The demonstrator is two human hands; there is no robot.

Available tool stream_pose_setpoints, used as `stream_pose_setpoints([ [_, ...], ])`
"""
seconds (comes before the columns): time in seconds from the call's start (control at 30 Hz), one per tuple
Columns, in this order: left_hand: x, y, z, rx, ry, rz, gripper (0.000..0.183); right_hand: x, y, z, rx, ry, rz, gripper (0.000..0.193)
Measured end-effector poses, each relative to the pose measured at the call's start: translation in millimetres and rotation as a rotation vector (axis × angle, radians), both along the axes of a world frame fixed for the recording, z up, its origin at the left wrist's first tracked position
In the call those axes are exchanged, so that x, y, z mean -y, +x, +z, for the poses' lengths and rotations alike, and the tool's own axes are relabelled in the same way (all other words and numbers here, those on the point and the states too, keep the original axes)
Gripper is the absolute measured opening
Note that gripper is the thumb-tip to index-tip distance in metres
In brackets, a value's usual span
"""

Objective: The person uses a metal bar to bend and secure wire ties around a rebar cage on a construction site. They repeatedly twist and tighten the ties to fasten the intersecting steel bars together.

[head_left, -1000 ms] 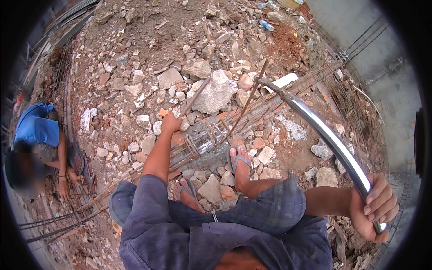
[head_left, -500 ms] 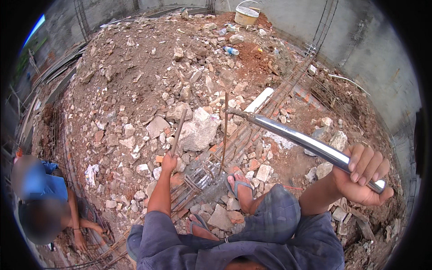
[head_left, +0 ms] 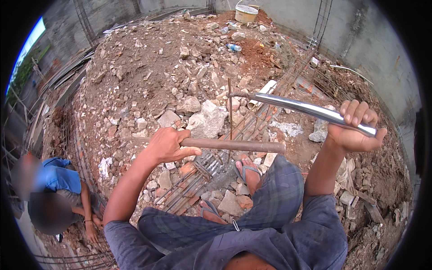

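1. Centrally, the left hand (head_left: 167, 145) is closed around a rusty steel bar (head_left: 234, 145) held level across mid-frame.
2. At right, the right hand (head_left: 355, 128) is wrapped around a shiny metal pipe (head_left: 306, 108), whose far end is hooked on an upright rebar rod (head_left: 230, 105).
3. Below, sandalled feet stand on a tied rebar cage (head_left: 202, 173) amid rubble (head_left: 180, 76).
4. Judged progress: the upright rod looks unbent, so bending appears undone.
5. At lower left, another person (head_left: 58, 189) crouches.
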State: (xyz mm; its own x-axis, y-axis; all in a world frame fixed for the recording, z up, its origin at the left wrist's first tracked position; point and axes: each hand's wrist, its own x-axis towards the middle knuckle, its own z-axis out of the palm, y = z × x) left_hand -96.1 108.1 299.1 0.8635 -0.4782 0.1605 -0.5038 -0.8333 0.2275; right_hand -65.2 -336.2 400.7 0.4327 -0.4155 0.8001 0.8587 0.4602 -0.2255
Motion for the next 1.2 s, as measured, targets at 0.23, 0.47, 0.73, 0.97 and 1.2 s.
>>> stream_pose_setpoints([
  [0.23,17.6,1.1,-10.9,-0.048,0.49,-0.027,0.083,-15.9,-16.9,-4.8,0.025,-0.151,0.086,0.067],
  [0.47,81.0,13.3,-51.9,-0.125,0.601,-0.212,0.08,-14.4,-32.0,-2.2,-0.21,-0.119,0.027,0.076],
  [0.73,186.9,20.9,-147.3,-0.135,0.568,-0.444,0.069,-23.7,-23.1,-2.2,-0.184,-0.114,-0.018,0.079],
  [0.97,194.3,62.8,-180.3,-0.148,0.557,-0.319,0.052,-24.6,-30.1,-3.9,0.029,-0.232,0.053,0.081],
  [1.2,261.2,46.8,-221.3,0.12,0.236,-0.505,0.012,-15.4,-27.9,-9.9,0.137,-0.289,0.114,0.08],
])
